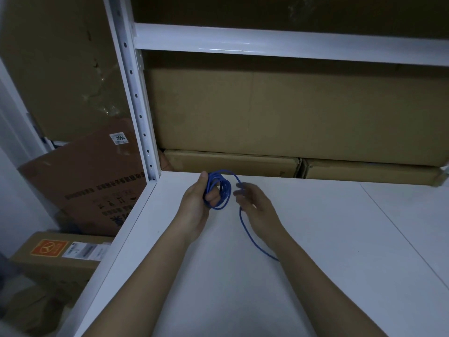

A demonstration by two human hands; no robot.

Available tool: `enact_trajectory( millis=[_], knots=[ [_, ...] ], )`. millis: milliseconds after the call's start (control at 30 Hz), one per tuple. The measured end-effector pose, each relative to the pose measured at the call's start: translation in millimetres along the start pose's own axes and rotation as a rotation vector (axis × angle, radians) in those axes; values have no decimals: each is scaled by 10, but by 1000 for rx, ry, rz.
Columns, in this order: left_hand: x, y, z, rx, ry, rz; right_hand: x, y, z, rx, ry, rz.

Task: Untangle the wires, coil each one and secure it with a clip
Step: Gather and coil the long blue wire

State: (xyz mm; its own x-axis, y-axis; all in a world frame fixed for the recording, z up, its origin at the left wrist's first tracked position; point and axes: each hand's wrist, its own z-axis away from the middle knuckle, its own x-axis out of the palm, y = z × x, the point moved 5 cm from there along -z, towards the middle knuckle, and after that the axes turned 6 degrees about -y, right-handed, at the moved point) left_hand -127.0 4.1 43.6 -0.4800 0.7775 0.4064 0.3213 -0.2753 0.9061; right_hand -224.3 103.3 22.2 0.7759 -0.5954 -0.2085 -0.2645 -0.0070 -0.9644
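Above the white tabletop (315,239), the left hand (196,205) grips the coiled thin blue wire (220,190) while the right hand (255,205), at three o'clock, pinches its tail loosely, so loops could spring free.

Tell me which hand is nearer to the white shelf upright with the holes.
Left. The left hand, gripping the blue wire coil, sits just right of the upright. The right hand is further right, beyond the coil, guiding the loose strand.
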Motion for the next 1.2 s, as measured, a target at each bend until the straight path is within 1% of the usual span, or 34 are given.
enact_trajectory(
  millis=[67,100,133,200,267,333,400,500,567,633,667,700,833,867,933,1000,1067,1100,1133,1200],
  knots=[
    [52,-30,8,-42,-28,128,111,-16,5,49,-111,-161],
    [79,-47,9,-62,-49,196,161,-18,14,55,-142,-182],
    [97,-59,10,-76,-68,254,191,-29,27,39,-147,-128],
    [115,-85,9,-97,-81,301,221,-29,35,11,-109,-37],
    [125,-116,37,-132,-56,240,221,-14,24,33,-38,-35],
    [82,-152,94,-161,-10,82,189,-6,10,56,8,-11],
    [-17,-169,126,-190,5,-67,128,-41,-9,26,-9,103],
    [-148,-141,99,-270,-72,-288,55,-90,-25,-35,-194,347],
    [-204,-85,85,-276,-130,-587,59,-118,-13,-39,-353,520],
    [-175,-54,99,-218,-238,-883,112,-169,8,-61,-477,679],
    [-152,-46,114,-186,-258,-970,134,-198,16,-69,-505,714],
    [-149,-44,113,-165,-247,-1004,144,-213,13,-66,-512,715],
    [-108,-15,99,-78,-213,-976,122,-184,-6,-11,-461,553],
    [-104,-11,88,-55,-208,-967,97,-183,-6,-9,-433,560],
    [-110,10,79,-11,-170,-945,-13,-197,19,-8,-359,698],
    [-142,49,69,29,-80,-896,-152,-238,65,-43,-273,895],
    [-165,90,55,68,12,-833,-263,-273,80,-60,-226,979],
    [-159,91,51,78,43,-790,-287,-275,69,-62,-210,944],
    [-137,79,48,81,72,-737,-284,-285,47,-69,-175,843],
    [-77,12,39,76,134,-633,-228,-312,3,-95,-34,545]
  ],
)
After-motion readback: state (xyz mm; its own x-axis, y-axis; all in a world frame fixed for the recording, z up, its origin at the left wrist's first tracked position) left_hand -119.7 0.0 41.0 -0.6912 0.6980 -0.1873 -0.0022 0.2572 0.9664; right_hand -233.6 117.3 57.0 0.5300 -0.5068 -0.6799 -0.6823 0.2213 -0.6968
